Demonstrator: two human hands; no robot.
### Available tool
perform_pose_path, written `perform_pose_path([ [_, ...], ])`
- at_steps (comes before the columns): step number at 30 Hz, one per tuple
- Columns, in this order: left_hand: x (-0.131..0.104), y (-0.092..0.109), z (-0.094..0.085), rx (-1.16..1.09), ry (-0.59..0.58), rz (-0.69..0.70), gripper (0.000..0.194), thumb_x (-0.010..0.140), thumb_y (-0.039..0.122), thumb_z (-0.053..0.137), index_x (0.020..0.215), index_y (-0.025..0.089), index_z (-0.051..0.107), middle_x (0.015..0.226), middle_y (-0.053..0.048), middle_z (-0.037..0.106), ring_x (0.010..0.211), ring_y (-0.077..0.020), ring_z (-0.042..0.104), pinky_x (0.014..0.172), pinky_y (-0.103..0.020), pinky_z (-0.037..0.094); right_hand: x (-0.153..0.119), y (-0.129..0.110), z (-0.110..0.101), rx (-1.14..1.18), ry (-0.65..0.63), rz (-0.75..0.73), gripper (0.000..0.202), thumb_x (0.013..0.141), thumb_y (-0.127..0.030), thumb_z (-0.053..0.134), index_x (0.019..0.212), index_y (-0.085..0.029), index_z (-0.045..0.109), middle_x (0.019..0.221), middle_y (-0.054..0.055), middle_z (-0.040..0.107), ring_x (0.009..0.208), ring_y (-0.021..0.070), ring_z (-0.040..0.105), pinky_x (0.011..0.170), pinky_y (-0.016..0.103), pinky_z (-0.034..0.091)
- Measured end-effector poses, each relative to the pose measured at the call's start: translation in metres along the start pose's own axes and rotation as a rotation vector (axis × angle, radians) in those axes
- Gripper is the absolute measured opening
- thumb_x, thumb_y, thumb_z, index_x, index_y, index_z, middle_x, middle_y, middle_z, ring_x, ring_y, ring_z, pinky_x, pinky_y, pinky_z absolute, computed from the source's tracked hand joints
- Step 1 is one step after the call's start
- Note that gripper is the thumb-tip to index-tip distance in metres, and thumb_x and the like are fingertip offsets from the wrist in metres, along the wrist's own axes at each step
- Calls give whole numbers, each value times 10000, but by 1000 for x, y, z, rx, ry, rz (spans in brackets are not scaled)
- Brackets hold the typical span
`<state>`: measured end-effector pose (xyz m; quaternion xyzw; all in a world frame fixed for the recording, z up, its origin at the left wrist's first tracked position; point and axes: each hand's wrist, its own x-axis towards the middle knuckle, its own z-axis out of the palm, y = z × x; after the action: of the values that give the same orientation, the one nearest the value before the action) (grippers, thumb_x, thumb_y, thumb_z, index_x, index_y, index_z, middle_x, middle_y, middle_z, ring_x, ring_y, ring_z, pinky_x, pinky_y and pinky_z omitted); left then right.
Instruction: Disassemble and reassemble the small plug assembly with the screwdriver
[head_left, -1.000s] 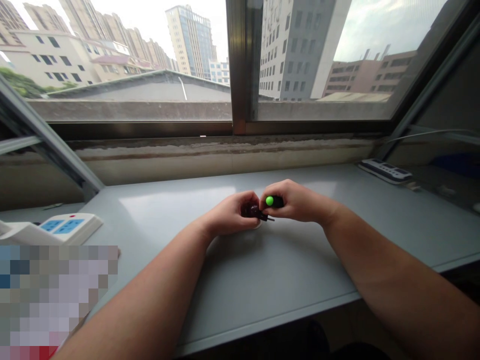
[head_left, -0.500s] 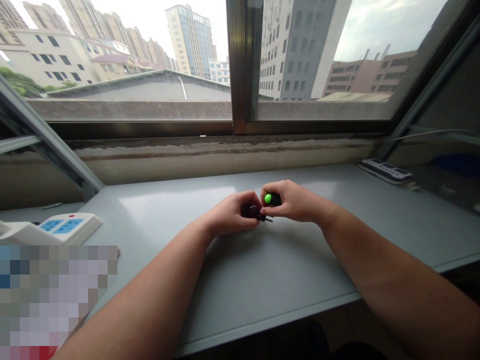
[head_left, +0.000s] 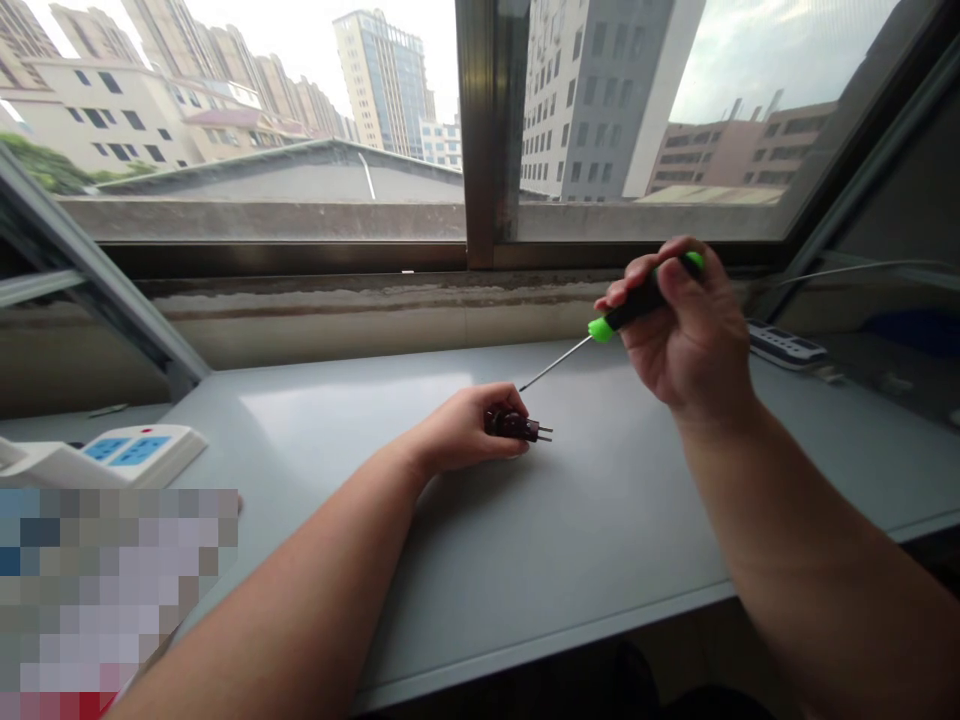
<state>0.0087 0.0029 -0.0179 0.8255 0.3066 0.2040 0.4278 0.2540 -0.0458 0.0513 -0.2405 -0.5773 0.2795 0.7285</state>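
My left hand (head_left: 469, 428) is closed around a dark brown two-pin plug (head_left: 517, 425), its metal pins pointing right, just above the grey desk. Up and to the right, my right hand (head_left: 686, 330) grips a black and green screwdriver (head_left: 637, 300) by the handle. The screwdriver's thin metal shaft slants down to the left, its tip close to the fingers of my left hand. Whether the tip touches anything is hard to tell.
A white power strip with blue sockets (head_left: 146, 452) lies on the desk (head_left: 585, 560) at the left. Another white and dark power strip (head_left: 786, 345) is at the back right. A window frame (head_left: 480, 140) stands behind the desk.
My right hand has moved up and right, away from the plug, and the screwdriver's shaft now shows. More of the plug is visible; my left hand has barely moved.
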Motion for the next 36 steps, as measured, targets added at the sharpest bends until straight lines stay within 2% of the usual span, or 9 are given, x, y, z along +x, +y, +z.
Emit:
perform_pose_path([
  [3, 0, 1, 0, -1, -8, 22, 338, 760, 329, 833, 1028, 196, 676, 967, -40, 762, 876, -199, 694, 789, -298, 526, -1, -6, 5, 130, 31, 91, 214, 887, -416, 723, 959, -318, 547, 864, -9, 549, 724, 154, 557, 690, 337, 576],
  [6, 0, 2, -1, 34, 0, 35, 349, 757, 316, 837, 1053, 199, 694, 938, -28, 751, 856, -190, 680, 781, -293, 517, -6, -6, 12, 130, 8, 142, 243, 873, -400, 745, 962, -314, 536, 839, -8, 518, 676, 146, 518, 620, 322, 555],
  [12, 0, 3, -2, 63, -10, 46, 343, 780, 304, 823, 1095, 203, 732, 940, -30, 756, 855, -193, 679, 777, -293, 510, -11, 2, 21, 79, -58, 111, 274, 892, -442, 721, 975, -306, 497, 819, -32, 496, 648, 129, 512, 599, 307, 536],
  [21, 1, 4, -2, 141, 14, 77, 322, 779, 304, 833, 1085, 222, 776, 941, -17, 756, 844, -184, 657, 785, -292, 491, -12, -3, 21, 111, -40, 89, 266, 895, -431, 740, 981, -309, 520, 808, -21, 503, 642, 128, 515, 592, 303, 533],
  [27, 1, 7, -1, 151, 20, 95, 302, 789, 294, 824, 1079, 222, 776, 947, -21, 757, 857, -192, 665, 791, -298, 492, -12, -4, 20, 34, -6, 100, 271, 896, -477, 710, 977, -317, 507, 813, -12, 500, 648, 151, 507, 591, 330, 528],
  [32, 0, 11, 0, 202, 33, 132, 283, 794, 258, 802, 1071, 227, 754, 941, -16, 749, 840, -180, 655, 783, -290, 489, -13, -2, 23, 82, -35, 98, 282, 886, -431, 737, 975, -307, 499, 804, -29, 499, 637, 126, 508, 582, 297, 523],
  [36, -1, 12, 2, 172, 40, 131, 248, 806, 255, 775, 1032, 218, 681, 886, -3, 727, 794, -167, 652, 760, -275, 505, -14, 1, 24, 47, -40, 99, 286, 899, -460, 709, 984, -314, 478, 809, -36, 497, 641, 130, 507, 577, 297, 510],
])
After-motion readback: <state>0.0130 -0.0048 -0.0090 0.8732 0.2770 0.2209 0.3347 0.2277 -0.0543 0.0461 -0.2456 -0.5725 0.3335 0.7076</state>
